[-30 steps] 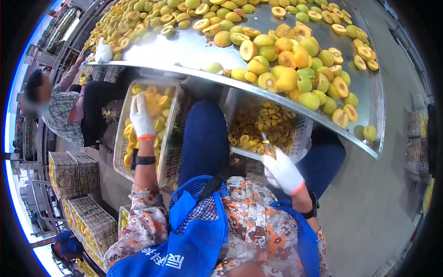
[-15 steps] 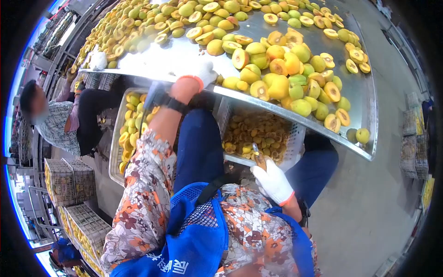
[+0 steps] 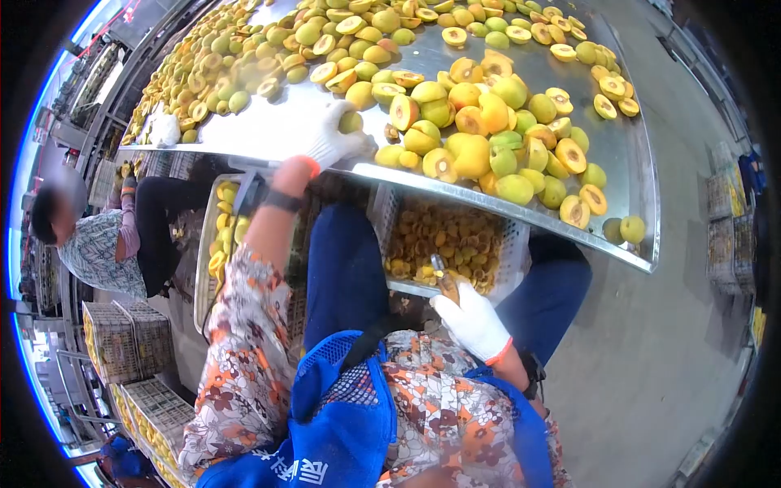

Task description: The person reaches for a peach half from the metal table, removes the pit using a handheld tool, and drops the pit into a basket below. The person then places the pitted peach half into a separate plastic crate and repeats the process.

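Observation:
My left hand (image 3: pixel 329 140), in a white glove, is over the near edge of the metal table (image 3: pixel 272 122). Its fingers curl round a greenish-yellow peach (image 3: pixel 351 123). In front of my lap, my right hand (image 3: pixel 473 325), also gloved, is closed round the brown handle of a small hand tool (image 3: pixel 446 281). A short metal tip sticks up from that handle; its exact shape is too small to make out. Just beyond the tip is a white crate (image 3: pixel 514 256) holding brownish pits and fruit scraps. Halved and whole peaches (image 3: pixel 470 153) are heaped right of my left hand.
More peaches (image 3: pixel 215 61) cover the table's far left. A crate of yellow fruit (image 3: pixel 203 281) stands left of my legs. At the far left sits another person (image 3: pixel 98 244), near stacked crates (image 3: pixel 130 342). The table's metal rim (image 3: pixel 561 228) runs above my knees.
My left hand has moved slightly left and further onto the table, and a peach now shows in its fingers. My right hand keeps the tool in nearly the same place. The view has shifted slightly.

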The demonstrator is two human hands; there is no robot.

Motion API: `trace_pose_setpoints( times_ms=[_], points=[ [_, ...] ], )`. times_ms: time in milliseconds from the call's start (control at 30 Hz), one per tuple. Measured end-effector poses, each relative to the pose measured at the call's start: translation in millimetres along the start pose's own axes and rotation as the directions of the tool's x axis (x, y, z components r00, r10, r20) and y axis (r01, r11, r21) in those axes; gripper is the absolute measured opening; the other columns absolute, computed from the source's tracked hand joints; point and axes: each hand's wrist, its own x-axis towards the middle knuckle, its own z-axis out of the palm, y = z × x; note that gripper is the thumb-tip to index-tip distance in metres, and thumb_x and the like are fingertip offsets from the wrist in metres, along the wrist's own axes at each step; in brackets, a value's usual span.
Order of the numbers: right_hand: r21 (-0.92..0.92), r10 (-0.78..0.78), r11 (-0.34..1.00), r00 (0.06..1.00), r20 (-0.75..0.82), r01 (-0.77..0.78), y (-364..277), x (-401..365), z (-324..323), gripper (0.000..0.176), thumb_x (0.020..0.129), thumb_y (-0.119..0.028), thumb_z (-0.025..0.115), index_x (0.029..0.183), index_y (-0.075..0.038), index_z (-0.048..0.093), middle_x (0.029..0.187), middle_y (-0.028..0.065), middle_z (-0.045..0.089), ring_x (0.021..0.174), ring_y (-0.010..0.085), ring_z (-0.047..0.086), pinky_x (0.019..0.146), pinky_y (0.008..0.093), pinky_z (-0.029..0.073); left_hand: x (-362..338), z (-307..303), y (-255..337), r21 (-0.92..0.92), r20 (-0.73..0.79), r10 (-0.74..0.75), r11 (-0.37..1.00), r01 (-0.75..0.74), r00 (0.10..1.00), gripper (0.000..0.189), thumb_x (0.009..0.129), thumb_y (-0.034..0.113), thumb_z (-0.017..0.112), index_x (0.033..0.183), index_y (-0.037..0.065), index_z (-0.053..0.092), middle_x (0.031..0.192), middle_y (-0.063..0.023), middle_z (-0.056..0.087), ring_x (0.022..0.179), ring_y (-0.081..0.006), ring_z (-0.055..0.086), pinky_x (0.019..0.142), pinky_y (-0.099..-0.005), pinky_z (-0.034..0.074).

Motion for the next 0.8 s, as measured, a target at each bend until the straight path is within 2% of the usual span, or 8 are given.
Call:
trace_pose_setpoints(
  times_ms=[67,133,200,233,267,400,600,800],
  points=[
    [0.007,-0.056,0.998,0.997,-0.049,0.056,-2.8,-1.5,0.2,0.045,0.098,-0.036,0.065,0.113,0.006,0.058,0.090,0.0300,0.065,0.078,0.0460,0.067,0.067,0.0445,0.052,-23.6,-5.4,22.4,-0.631,-0.088,-0.054,0.775,-0.013,0.995,0.051,0.087,0.028,0.067,0.133,0.006,0.058,0.114,-0.0147,0.066,0.101,-0.0256,0.066,0.085,-0.0364,0.055],
    [-0.002,-0.115,0.993,0.989,-0.092,0.115,-8.9,0.7,-2.6,0.043,0.097,-0.034,0.066,0.113,0.005,0.058,0.092,0.0302,0.066,0.079,0.0465,0.067,0.067,0.0457,0.052,-54.5,-8.2,53.8,-0.982,0.071,-0.027,0.176,0.074,0.997,0.055,0.092,0.027,0.059,0.141,0.004,0.051,0.116,-0.0125,0.065,0.097,-0.0209,0.066,0.078,-0.0323,0.054],
    [-0.397,-0.544,0.783,0.836,-0.064,0.479,-22.0,3.7,-8.5,0.042,0.098,-0.031,0.067,0.117,0.005,0.056,0.092,0.0312,0.066,0.081,0.0493,0.067,0.066,0.0483,0.053,-84.3,-4.9,91.7,-0.984,0.122,-0.023,-0.135,0.118,0.992,0.060,0.094,0.036,0.054,0.141,-0.001,0.049,0.117,-0.0153,0.066,0.095,-0.0229,0.067,0.075,-0.0320,0.054],
    [-0.111,-0.263,0.963,0.948,-0.179,0.246,-51.4,0.6,-8.0,0.042,0.098,-0.028,0.066,0.123,0.003,0.052,0.091,0.0321,0.065,0.082,0.0512,0.066,0.065,0.0502,0.053,-93.3,-2.7,98.4,-0.965,0.165,0.057,-0.195,0.173,0.985,0.061,0.094,0.036,0.052,0.140,-0.003,0.049,0.118,-0.0160,0.065,0.096,-0.0238,0.068,0.078,-0.0331,0.055],
    [-0.116,-0.256,0.964,0.950,-0.181,0.238,-60.8,2.5,-7.7,0.042,0.098,-0.028,0.066,0.123,0.003,0.052,0.091,0.0321,0.065,0.082,0.0512,0.066,0.065,0.0502,0.053,-101.0,-0.6,104.5,-0.941,0.200,0.139,-0.250,0.230,0.970,0.061,0.094,0.037,0.050,0.139,-0.005,0.050,0.118,-0.0168,0.065,0.098,-0.0246,0.068,0.081,-0.0343,0.056],
    [-0.202,-0.356,0.927,0.908,-0.218,0.315,-76.1,6.7,-5.3,0.041,0.098,-0.023,0.064,0.123,0.005,0.050,0.091,0.0322,0.064,0.082,0.0509,0.066,0.065,0.0520,0.054,-120.2,5.2,144.8,-0.942,0.205,0.039,-0.263,0.208,0.978,0.050,0.100,0.038,0.041,0.134,0.004,0.056,0.119,-0.0077,0.065,0.100,-0.0147,0.064,0.079,-0.0296,0.053],
    [-0.381,-0.479,0.852,0.829,-0.288,0.359,-62.9,10.3,7.1,0.036,0.097,-0.021,0.066,0.118,0.005,0.053,0.077,0.0289,0.063,0.071,0.0483,0.066,0.057,0.0519,0.053,-131.1,9.0,161.0,-0.964,0.217,-0.077,-0.174,0.201,0.973,0.050,0.097,0.037,0.039,0.122,0.000,0.062,0.116,-0.0110,0.065,0.106,-0.0189,0.062,0.100,-0.0341,0.047],
    [-0.553,-0.505,0.778,0.821,-0.266,0.299,-53.3,3.6,7.9,0.033,0.098,-0.025,0.063,0.111,0.004,0.055,0.069,0.0251,0.064,0.063,0.0452,0.066,0.053,0.0505,0.053,-130.2,20.2,145.5,-0.946,-0.030,0.081,0.319,-0.055,0.996,0.032,0.104,0.023,0.042,0.106,0.001,0.065,0.110,-0.0112,0.065,0.097,-0.0205,0.061,0.089,-0.0346,0.049]
  ],
)
